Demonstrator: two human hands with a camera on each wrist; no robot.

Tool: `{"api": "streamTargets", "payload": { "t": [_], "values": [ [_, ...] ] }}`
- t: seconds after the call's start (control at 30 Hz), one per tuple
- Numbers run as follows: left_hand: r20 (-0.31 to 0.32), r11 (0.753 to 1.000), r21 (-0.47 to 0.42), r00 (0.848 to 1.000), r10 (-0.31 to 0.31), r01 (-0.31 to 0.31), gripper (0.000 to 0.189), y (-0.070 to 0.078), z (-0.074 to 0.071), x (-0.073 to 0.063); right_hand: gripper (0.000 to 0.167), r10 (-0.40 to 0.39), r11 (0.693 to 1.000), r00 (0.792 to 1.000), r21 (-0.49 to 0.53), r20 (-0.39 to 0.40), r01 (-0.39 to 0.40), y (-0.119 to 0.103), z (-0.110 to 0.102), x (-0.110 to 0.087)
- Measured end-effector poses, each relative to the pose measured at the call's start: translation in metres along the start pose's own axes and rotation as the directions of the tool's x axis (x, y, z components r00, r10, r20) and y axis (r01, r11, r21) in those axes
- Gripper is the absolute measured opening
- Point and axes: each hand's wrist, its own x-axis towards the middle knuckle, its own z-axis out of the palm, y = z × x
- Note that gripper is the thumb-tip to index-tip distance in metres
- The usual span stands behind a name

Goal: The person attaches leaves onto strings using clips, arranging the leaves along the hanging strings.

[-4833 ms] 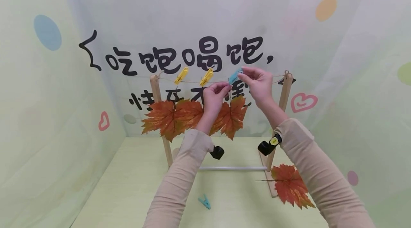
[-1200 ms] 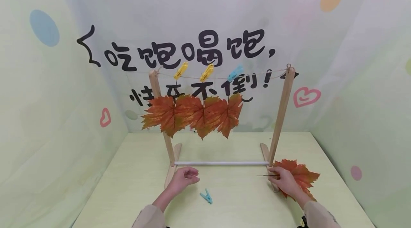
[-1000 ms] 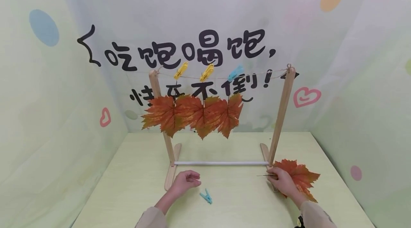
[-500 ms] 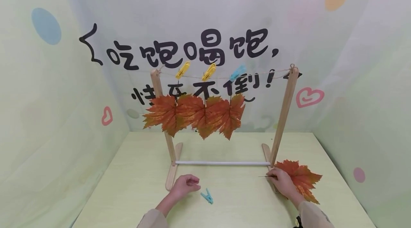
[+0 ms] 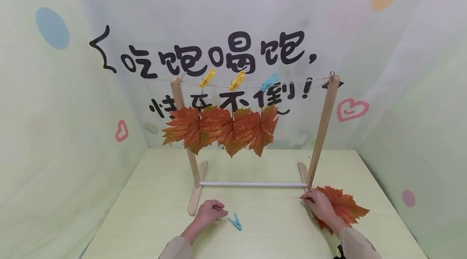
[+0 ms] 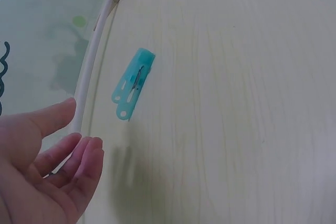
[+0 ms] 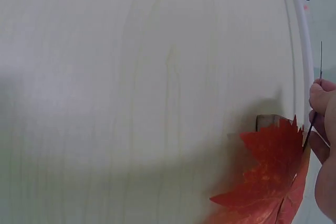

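My right hand (image 5: 320,205) pinches the dark stem of an orange-red artificial maple leaf (image 5: 346,207) beside the rack's right foot. In the right wrist view, the stem sticks out past the fingertips and the leaf (image 7: 268,177) hangs below the hand (image 7: 325,124). My left hand (image 5: 208,214) hovers low over the table with loosely bent fingers and holds nothing. Just right of its fingertips lies a blue clothespin (image 5: 235,222), also plain in the left wrist view, apart from the hand (image 6: 52,161).
A wooden rack (image 5: 322,133) carries a string with three similar leaves (image 5: 233,131) hanging from it. Two yellow clothespins (image 5: 237,80) and a blue clothespin (image 5: 270,82) clip them. A white rod (image 5: 251,185) joins the rack's feet. Printed cloth walls surround the pale table (image 5: 127,210).
Both hands have come down from the string, leaving the blue clothespin clipped there. The right hand has taken the loose leaf's stem, and that leaf has just shifted slightly. The left hand barely moves lately.
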Motion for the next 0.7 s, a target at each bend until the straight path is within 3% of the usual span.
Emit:
{"api": "streamTargets", "payload": {
  "t": [0.3, 0.5, 0.7],
  "values": [
    [-0.07, 0.983, 0.177, 0.997, -0.028, 0.04, 0.027, 0.002, 0.014, -0.002, 0.015, -0.029, 0.997, 0.999, 0.071, -0.024, 0.031, -0.021, -0.008, 0.01],
    [-0.117, 0.976, 0.188, 0.989, -0.087, 0.108, 0.035, 0.002, 0.026, 0.0, 0.015, -0.097, 0.983, 0.992, 0.145, -0.085, 0.109, -0.032, -0.006, 0.016],
    [-0.142, 0.956, 0.239, 0.98, -0.136, 0.167, 0.052, 0.005, 0.037, 0.003, 0.015, -0.117, 0.969, 0.991, 0.21, -0.066, 0.128, -0.039, -0.005, 0.018]
  ]
}}
